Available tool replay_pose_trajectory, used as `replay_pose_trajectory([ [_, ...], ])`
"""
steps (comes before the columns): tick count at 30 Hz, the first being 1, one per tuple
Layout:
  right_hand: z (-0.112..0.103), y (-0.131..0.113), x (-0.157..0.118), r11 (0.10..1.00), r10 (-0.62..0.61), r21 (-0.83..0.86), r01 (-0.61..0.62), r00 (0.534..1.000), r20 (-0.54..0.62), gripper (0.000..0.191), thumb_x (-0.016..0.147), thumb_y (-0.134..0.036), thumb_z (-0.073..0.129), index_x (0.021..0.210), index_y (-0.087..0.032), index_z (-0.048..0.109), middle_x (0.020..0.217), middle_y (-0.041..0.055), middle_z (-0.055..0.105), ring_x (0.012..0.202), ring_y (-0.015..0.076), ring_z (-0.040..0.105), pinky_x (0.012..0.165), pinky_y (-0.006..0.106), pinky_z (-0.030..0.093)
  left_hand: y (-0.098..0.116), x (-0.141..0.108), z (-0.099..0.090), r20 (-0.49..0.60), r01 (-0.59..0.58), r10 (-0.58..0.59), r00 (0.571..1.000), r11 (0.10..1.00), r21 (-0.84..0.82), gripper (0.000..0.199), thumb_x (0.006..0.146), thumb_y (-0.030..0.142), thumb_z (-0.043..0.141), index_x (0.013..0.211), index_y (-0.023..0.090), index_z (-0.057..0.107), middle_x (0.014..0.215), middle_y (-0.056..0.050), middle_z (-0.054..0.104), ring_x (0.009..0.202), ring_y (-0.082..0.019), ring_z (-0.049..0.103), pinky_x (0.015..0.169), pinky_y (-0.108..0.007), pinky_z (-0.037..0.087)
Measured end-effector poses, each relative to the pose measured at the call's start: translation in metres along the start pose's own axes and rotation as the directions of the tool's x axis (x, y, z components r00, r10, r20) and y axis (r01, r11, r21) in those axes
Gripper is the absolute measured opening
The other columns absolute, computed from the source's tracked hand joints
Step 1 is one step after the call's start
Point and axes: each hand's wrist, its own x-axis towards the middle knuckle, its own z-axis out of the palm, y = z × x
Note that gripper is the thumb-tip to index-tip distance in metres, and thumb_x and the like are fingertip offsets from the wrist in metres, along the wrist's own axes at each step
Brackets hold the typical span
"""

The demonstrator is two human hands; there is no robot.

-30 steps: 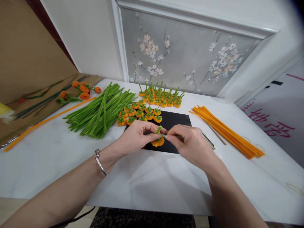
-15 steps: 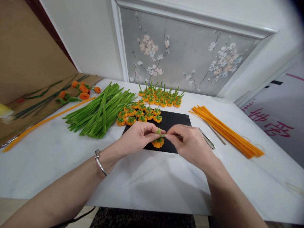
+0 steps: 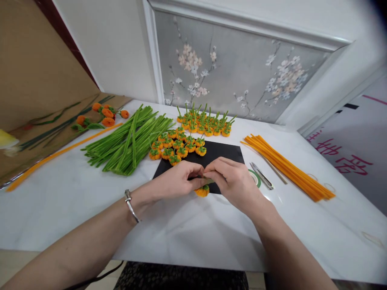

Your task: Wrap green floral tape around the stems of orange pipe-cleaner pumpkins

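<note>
Near the front edge of a black mat (image 3: 225, 153), my left hand (image 3: 181, 179) pinches the green top of a small orange pumpkin-shaped piece (image 3: 202, 191), which hangs below the fingertips. My right hand (image 3: 232, 179) is closed at the same spot, its thumb and forefinger gripping a thin pale green strip against the piece's top. The fingertips of both hands nearly touch and hide part of the strip. Several similar orange pieces (image 3: 182, 152) with green tops sit at the mat's back left.
Green stems (image 3: 130, 141) lie in a pile at the left. Orange pieces with upright stems (image 3: 208, 125) stand behind. A tape roll (image 3: 255, 178), snips (image 3: 262, 176) and orange stems (image 3: 287, 167) lie right. Orange flowers (image 3: 108, 117) rest on brown paper (image 3: 65, 133).
Both hands have moved slightly; the orange piece hangs a little lower. The fingers have closed further over the strip. The tape roll beside my right hand now shows.
</note>
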Motion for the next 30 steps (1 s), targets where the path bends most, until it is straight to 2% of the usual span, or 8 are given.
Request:
replay_pose_trajectory([
  [6,0.0,0.005,-0.001,0.997,0.031,-0.073,-0.035,0.999,-0.044,0.017,0.091,-0.017,0.052,0.08,-0.018,0.065,0.079,0.0033,0.064,0.072,0.0142,0.059,0.064,0.024,0.044,0.009,-0.001,-0.004,0.034,-0.013,0.016,0.999,0.995,-0.095,0.018,0.084,0.018,0.052,0.096,0.015,0.065,0.087,-0.003,0.066,0.078,-0.013,0.058,0.07,-0.025,0.045],
  [10,0.001,0.007,-0.001,0.995,0.024,-0.099,-0.033,0.996,-0.087,0.017,0.091,-0.02,0.052,0.08,-0.018,0.065,0.077,0.0029,0.064,0.07,0.0141,0.059,0.064,0.025,0.044,0.012,-0.002,-0.005,-0.05,0.019,-0.027,0.998,0.987,-0.157,0.023,0.085,0.022,0.054,0.104,0.014,0.064,0.097,-0.006,0.067,0.085,-0.015,0.06,0.075,-0.027,0.047],
  [15,0.002,0.004,0.001,0.997,0.039,-0.069,-0.047,0.993,-0.114,0.016,0.09,-0.02,0.054,0.078,-0.019,0.063,0.075,0.0017,0.064,0.069,0.0134,0.059,0.063,0.024,0.044,0.004,0.001,0.0,-0.118,0.075,-0.095,0.989,0.984,-0.161,0.019,0.081,0.028,0.062,0.09,0.013,0.067,0.079,-0.003,0.065,0.066,-0.011,0.054,0.063,-0.024,0.044],
  [18,0.001,0.002,0.001,0.993,0.105,0.062,-0.098,0.988,-0.114,0.009,0.089,-0.023,0.055,0.084,-0.02,0.061,0.08,0.0016,0.064,0.072,0.0129,0.06,0.064,0.023,0.046,0.001,0.003,0.002,-0.145,0.05,-0.082,0.986,0.976,-0.21,0.019,0.08,0.031,0.064,0.08,0.013,0.066,0.068,0.001,0.058,0.058,-0.008,0.047,0.056,-0.021,0.039],
  [19,0.0,0.002,0.001,0.982,0.15,0.131,-0.136,0.984,-0.101,0.006,0.088,-0.025,0.056,0.09,-0.02,0.059,0.083,0.0019,0.064,0.075,0.013,0.06,0.065,0.023,0.047,0.001,0.003,0.003,-0.156,0.045,-0.082,0.984,0.973,-0.225,0.019,0.08,0.031,0.064,0.077,0.013,0.065,0.065,0.002,0.055,0.056,-0.008,0.045,0.055,-0.021,0.038],
  [22,0.0,0.005,0.0,0.924,0.237,0.304,-0.231,0.971,0.016,0.019,0.084,-0.03,0.062,0.099,-0.022,0.055,0.091,0.0022,0.064,0.082,0.0139,0.062,0.07,0.024,0.05,0.004,0.003,0.001,-0.185,0.034,-0.083,0.979,0.967,-0.254,0.018,0.077,0.029,0.066,0.07,0.013,0.062,0.062,0.003,0.052,0.055,-0.007,0.043,0.053,-0.02,0.035],
  [25,0.002,0.01,0.0,0.902,0.233,0.343,-0.261,0.965,0.12,0.013,0.082,-0.031,0.063,0.087,-0.021,0.058,0.079,-0.0003,0.065,0.072,0.0122,0.06,0.064,0.023,0.048,0.007,0.001,0.0,-0.184,0.033,-0.085,0.979,0.962,-0.271,0.016,0.075,0.027,0.067,0.069,0.013,0.062,0.064,0.002,0.054,0.057,-0.007,0.045,0.054,-0.02,0.034],
  [30,0.002,0.014,-0.001,0.913,0.216,0.322,-0.25,0.967,0.138,0.013,0.084,-0.029,0.062,0.076,-0.018,0.061,0.068,-0.0016,0.062,0.058,0.0095,0.052,0.053,0.022,0.041,0.009,-0.001,-0.001,-0.169,0.077,-0.13,0.977,0.954,-0.29,0.016,0.075,0.027,0.068,0.073,0.012,0.063,0.063,0.002,0.054,0.055,-0.007,0.042,0.051,-0.02,0.032],
])
